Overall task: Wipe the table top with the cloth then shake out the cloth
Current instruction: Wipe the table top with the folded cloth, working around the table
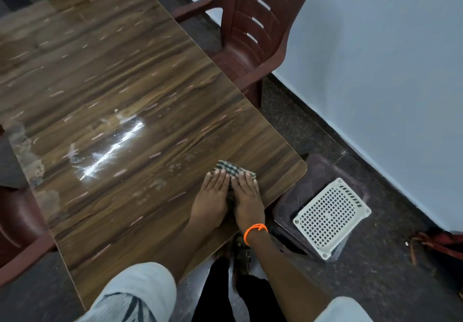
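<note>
A: Item, cloth: checked weave, dark and pale, folded small. Location: lower centre-right of the frame, on the worktop, close to its rounded near corner.

B: Hands?

A: Left hand and right hand, side by side, palms down on the cloth. Fingers straight and lying close together, pressing flat; nothing pinched. Right wrist carries an orange band.

B: Step in hand?

A: Judged as wiping, first half of the task. Streaks and pale smears across the middle and left of the frame suggest much surface is left to cover.

B: Next move calls for?

A: Likely an even push of the cloth toward the smeared patches at centre left, keeping pressure flat so the fold does not bunch. Shaking out comes only afterwards and would need a gathered hold on the cloth, away from the worktop.

B: Materials?

A: Worktop: wood-grain laminate, glossy, bright glare at centre left, thin pale edge. Chair, upper centre: moulded brown plastic, slotted back. White grid tray, lower right: perforated plastic, rectangular, sitting on a dark stool. Floor: dark speckled stone.
</note>
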`<action>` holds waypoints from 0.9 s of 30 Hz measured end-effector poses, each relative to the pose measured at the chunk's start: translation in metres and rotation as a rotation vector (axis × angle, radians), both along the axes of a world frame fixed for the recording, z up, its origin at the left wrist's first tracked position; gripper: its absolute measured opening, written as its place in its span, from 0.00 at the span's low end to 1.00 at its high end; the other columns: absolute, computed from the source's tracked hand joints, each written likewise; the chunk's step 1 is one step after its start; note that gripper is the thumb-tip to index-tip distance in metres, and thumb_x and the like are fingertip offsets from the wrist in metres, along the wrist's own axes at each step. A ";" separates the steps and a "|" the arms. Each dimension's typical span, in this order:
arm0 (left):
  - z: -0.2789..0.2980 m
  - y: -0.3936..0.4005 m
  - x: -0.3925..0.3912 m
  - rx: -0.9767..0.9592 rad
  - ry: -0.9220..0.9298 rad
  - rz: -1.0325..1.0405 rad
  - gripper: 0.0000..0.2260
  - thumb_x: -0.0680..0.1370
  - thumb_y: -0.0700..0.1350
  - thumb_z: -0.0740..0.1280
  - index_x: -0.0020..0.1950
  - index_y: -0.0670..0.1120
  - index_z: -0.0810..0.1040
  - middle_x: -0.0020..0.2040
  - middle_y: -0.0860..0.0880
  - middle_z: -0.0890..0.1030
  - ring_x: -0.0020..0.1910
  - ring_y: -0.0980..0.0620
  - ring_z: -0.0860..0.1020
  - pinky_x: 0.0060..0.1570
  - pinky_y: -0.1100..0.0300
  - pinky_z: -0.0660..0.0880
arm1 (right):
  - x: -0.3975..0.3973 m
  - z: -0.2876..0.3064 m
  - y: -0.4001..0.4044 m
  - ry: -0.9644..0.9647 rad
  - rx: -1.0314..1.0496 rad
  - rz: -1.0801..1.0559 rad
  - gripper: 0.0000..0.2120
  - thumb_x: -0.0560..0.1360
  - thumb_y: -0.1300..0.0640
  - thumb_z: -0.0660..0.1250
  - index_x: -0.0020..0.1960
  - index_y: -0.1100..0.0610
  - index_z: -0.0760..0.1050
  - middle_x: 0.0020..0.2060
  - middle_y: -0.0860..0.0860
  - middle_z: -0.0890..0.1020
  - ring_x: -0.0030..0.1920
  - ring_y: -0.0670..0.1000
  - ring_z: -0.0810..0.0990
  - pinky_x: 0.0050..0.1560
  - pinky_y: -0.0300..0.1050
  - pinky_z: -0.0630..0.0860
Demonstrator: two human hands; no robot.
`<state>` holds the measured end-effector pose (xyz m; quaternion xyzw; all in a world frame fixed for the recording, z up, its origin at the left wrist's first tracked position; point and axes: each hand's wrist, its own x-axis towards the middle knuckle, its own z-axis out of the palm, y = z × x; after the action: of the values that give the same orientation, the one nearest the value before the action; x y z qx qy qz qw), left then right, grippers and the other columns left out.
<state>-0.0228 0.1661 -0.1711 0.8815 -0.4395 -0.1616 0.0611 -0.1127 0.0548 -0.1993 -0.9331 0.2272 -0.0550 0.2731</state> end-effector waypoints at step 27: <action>-0.001 0.081 -0.052 -0.087 0.087 0.082 0.25 0.79 0.44 0.54 0.74 0.37 0.71 0.73 0.37 0.73 0.75 0.40 0.68 0.75 0.44 0.54 | -0.046 -0.004 0.064 -0.025 -0.036 0.137 0.24 0.75 0.61 0.57 0.71 0.54 0.67 0.72 0.51 0.66 0.75 0.51 0.57 0.74 0.53 0.54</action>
<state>-0.0752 0.2466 -0.1717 0.8873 -0.4066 -0.1780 0.1250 -0.1583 0.1191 -0.2033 -0.9505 0.1585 -0.0520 0.2623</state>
